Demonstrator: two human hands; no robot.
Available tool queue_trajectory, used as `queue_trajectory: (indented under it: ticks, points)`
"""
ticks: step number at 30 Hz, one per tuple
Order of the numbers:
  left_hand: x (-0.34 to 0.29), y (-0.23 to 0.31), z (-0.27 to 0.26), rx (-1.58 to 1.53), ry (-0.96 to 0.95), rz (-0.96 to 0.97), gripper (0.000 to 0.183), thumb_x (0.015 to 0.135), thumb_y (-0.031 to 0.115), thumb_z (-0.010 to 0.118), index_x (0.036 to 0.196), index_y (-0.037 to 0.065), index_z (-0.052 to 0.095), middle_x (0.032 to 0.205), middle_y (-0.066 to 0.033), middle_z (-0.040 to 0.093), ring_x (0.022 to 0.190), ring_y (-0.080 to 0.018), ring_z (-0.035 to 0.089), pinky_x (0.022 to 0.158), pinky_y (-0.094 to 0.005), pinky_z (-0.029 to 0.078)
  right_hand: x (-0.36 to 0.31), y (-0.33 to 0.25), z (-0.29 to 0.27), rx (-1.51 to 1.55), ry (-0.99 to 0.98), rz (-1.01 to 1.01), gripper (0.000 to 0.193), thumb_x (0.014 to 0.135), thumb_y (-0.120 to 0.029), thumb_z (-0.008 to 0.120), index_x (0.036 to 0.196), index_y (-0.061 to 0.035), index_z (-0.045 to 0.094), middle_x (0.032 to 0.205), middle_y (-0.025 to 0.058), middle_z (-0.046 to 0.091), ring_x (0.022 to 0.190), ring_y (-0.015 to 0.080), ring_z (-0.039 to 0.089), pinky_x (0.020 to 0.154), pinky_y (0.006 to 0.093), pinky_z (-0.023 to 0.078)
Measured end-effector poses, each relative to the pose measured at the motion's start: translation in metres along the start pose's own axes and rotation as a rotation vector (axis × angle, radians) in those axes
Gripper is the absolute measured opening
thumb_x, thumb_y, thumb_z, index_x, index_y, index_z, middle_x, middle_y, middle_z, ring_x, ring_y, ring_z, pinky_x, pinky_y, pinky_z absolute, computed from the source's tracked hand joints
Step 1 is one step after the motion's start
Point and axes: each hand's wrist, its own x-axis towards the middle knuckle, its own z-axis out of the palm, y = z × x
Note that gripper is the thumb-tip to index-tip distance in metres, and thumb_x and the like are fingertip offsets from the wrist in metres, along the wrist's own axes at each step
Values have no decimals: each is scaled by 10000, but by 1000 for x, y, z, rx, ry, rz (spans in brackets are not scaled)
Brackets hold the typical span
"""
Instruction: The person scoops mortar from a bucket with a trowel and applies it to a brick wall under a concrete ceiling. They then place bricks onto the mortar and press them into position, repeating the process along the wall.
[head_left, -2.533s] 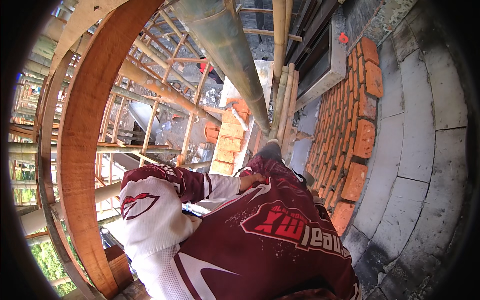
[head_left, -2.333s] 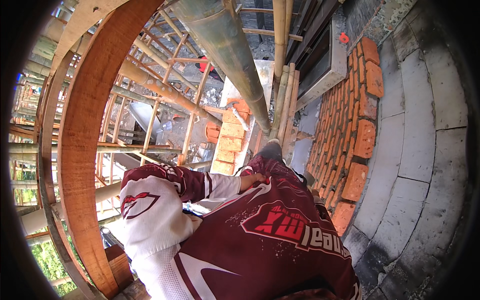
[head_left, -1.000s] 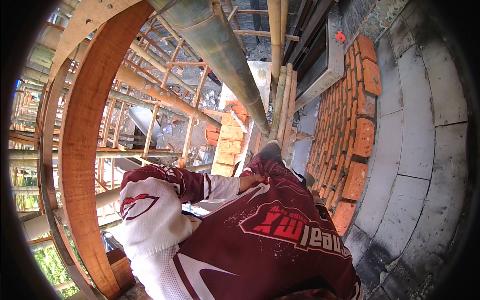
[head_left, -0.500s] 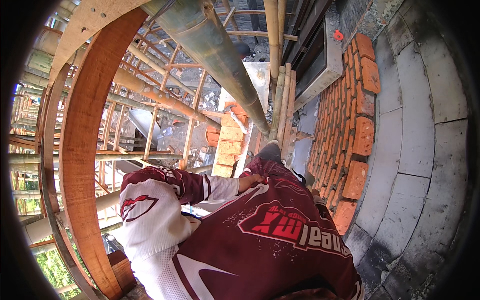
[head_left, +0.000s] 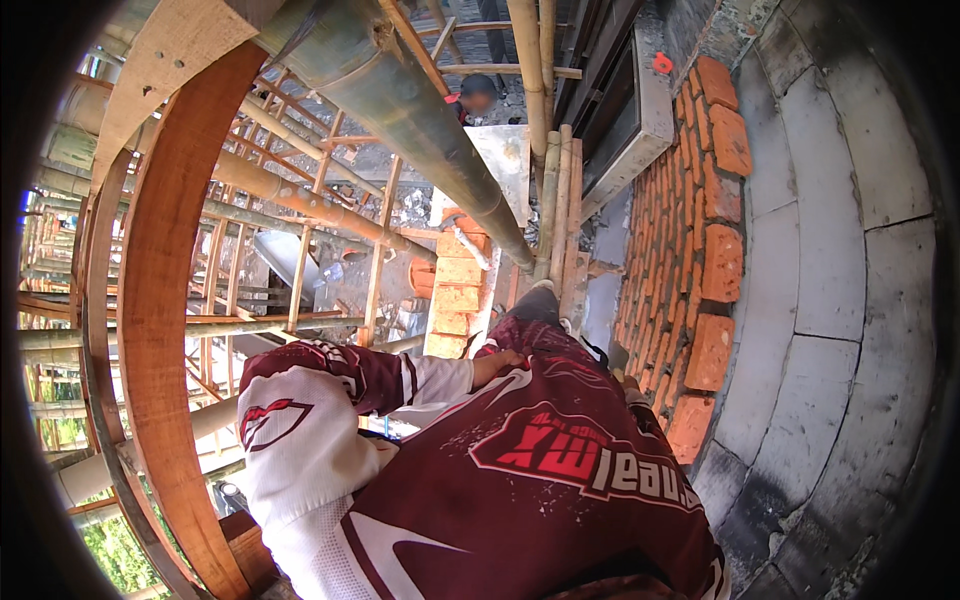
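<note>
My left hand [head_left: 496, 367] rests at the front of my maroon jersey [head_left: 440, 480], its fingers curled against the cloth near the waist. Only a sliver of my right hand [head_left: 629, 383] shows past the jersey's right side, close to the brick wall [head_left: 650, 290]; its fingers are hidden. Ahead of my left hand, orange bricks [head_left: 458, 272] lie in a row on a plank. A hammer [head_left: 470, 246] with a pale handle lies on the bricks at the row's far end.
A thick bamboo pole [head_left: 420, 130] slants across the front. Bamboo scaffolding and a curved wooden beam [head_left: 155, 330] stand on the left. Grey slabs [head_left: 820, 270] form the right side, beside a window frame [head_left: 640, 130]. Another person [head_left: 476, 95] is below, at the far end.
My view has shifted slightly to the right. The person below now shows more from behind the bamboo pole. My hands keep nearly the same place by my jersey.
</note>
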Motion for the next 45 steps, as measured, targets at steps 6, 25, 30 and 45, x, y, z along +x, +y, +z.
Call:
queue_trajectory:
  ticks: [6, 25, 30, 45]
  points:
    - [1, -3, 2, 3, 40, 75, 280, 1017, 336, 491, 996, 142, 692, 869, 24, 701, 736, -88, 627, 708, -277, 500, -8, -27, -6, -57, -24, 237, 621, 736, -414, 788, 1186, 1, 685, 1143, 231, 722, 1094, 383, 698, 923, 456, 549]
    - [18, -17, -20, -14, -63, -10, 394, 1011, 423, 467, 1067, 101, 688, 936, -39, 731, 760, -159, 667, 727, -308, 520, -27, -70, -21, -60, -39, 407, 625, 766, -385, 810, 1279, -65, 653, 1258, 188, 690, 1191, 371, 649, 1002, 458, 524]
    - [18, -20, -21, -41, -69, 45, 401, 1009, 423, 489, 1054, 86, 700, 934, -48, 741, 755, -170, 678, 732, -319, 532, -36, -75, -22, -27, -65, 379, 569, 767, -376, 809, 1200, -28, 687, 1194, 217, 710, 1132, 387, 679, 960, 479, 541]
    - [9, -16, -15, -121, -96, -46, 399, 987, 424, 495, 1078, 91, 695, 973, -63, 745, 790, -193, 687, 760, -336, 539, -31, -54, -11, 4, -65, 319, 567, 735, -371, 788, 1125, 29, 691, 1082, 249, 731, 1044, 396, 717, 850, 472, 564]
